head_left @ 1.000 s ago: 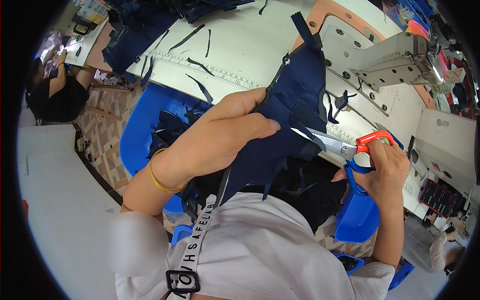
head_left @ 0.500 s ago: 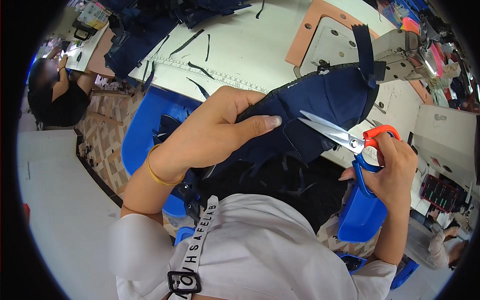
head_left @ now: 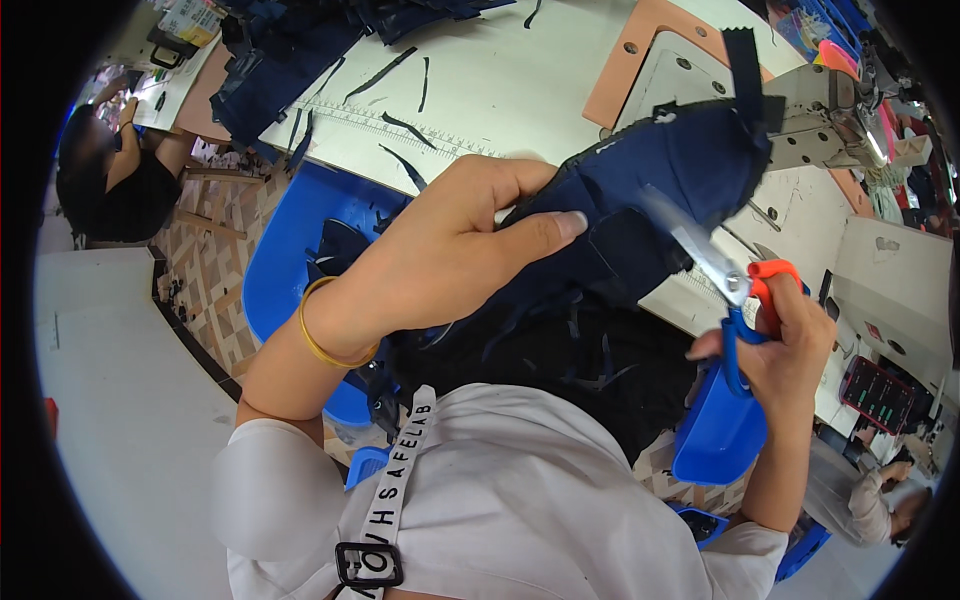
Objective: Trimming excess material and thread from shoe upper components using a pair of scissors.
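**Scissors in one hand, dark blue cloth in the other, scraps all over**

So the left hand (head_left: pixel 470 240) has a snug pinch on a piece of dark blue cloth (head_left: pixel 680 160), thumb pressed flat on top and the other fingers tucked behind it. The right hand (head_left: pixel 785 350) is wrapped around a pair of scissors (head_left: pixel 736 288), with an orange-red handle loop up top and a blue one below. The blades are blurry and lie over the front of the cloth, pointing up toward the left. Can't tell if they're touching it or how far apart they are.

The cloth is held up between the person and the table (head_left: pixel 520 80), its far end in front of the sewing machine (head_left: pixel 800 110), with a narrow strip sticking up from that end. There's a thin gold bracelet (head_left: pixel 315 325) on the left wrist.

Further out, skinny dark offcuts (head_left: pixel 380 75) lie on the table near a printed ruler (head_left: pixel 365 122), and a big heap of dark blue fabric (head_left: pixel 270 80) sits at the far left. More scraps are on the black cloth across the lap (head_left: pixel 620 390). One blue bin (head_left: pixel 275 260) sits below the table edge on the left, another blue tub (head_left: pixel 715 440) on the right, and a phone (head_left: pixel 877 388) lies way off to the right.
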Motion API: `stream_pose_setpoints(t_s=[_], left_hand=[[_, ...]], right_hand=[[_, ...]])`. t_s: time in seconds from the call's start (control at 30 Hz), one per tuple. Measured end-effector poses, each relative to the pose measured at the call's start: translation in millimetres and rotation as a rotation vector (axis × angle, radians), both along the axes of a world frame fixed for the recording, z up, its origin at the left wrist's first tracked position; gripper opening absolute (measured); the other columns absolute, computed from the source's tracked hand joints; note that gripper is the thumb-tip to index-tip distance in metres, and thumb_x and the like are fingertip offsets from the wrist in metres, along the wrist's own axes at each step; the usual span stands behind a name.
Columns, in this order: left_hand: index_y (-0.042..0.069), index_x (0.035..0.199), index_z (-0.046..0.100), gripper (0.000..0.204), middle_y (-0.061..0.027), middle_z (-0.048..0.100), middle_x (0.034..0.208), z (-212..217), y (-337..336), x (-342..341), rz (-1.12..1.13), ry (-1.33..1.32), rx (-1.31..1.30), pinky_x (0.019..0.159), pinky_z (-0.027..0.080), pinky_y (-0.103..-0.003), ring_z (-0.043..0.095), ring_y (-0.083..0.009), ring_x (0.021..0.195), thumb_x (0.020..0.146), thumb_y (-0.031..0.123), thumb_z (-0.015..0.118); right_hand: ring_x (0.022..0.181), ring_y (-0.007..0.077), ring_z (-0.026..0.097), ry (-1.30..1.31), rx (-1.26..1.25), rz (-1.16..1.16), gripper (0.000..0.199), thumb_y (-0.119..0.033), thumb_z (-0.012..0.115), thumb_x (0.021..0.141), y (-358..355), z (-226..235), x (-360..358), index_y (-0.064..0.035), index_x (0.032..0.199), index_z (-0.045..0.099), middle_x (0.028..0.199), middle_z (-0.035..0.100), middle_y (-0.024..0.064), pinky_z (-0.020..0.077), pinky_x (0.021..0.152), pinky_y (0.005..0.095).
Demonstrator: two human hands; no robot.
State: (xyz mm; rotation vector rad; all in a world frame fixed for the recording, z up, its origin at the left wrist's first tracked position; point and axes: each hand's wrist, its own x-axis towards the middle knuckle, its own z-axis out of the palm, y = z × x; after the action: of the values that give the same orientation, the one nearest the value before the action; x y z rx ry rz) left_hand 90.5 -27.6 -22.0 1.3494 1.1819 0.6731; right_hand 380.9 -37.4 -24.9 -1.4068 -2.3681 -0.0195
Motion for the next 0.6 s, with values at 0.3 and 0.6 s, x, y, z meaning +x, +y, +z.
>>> stream_pose_setpoints(t_s=[0.3, 0.6], left_hand=[[-0.004, 0.100, 0.066, 0.021, -0.0022, 0.067, 0.087, -12, -6, 11, 0.206, -0.237, -0.008, 0.072, 0.047, -0.017, 0.059, -0.0048, 0.077, 0.080, 0.000, 0.071], [-0.004, 0.102, 0.065, 0.023, -0.0047, 0.068, 0.090, -18, -8, 13, 0.270, -0.353, 0.017, 0.076, 0.050, -0.019, 0.062, -0.0073, 0.080, 0.080, -0.001, 0.070]], right_hand=[[0.072, 0.0296, 0.053, 0.016, -0.134, -0.088, 0.070, -0.049, 0.087, 0.044, -3, -8, -40, -0.0032, 0.086, 0.054, 0.076, 0.054, 0.0096, 0.0405, 0.064, 0.0376], [0.068, 0.0268, 0.051, -0.010, -0.169, -0.029, 0.080, -0.053, 0.088, 0.034, -6, -11, -37, -0.0034, 0.087, 0.052, 0.075, 0.050, 0.0080, 0.0396, 0.063, 0.0362]])
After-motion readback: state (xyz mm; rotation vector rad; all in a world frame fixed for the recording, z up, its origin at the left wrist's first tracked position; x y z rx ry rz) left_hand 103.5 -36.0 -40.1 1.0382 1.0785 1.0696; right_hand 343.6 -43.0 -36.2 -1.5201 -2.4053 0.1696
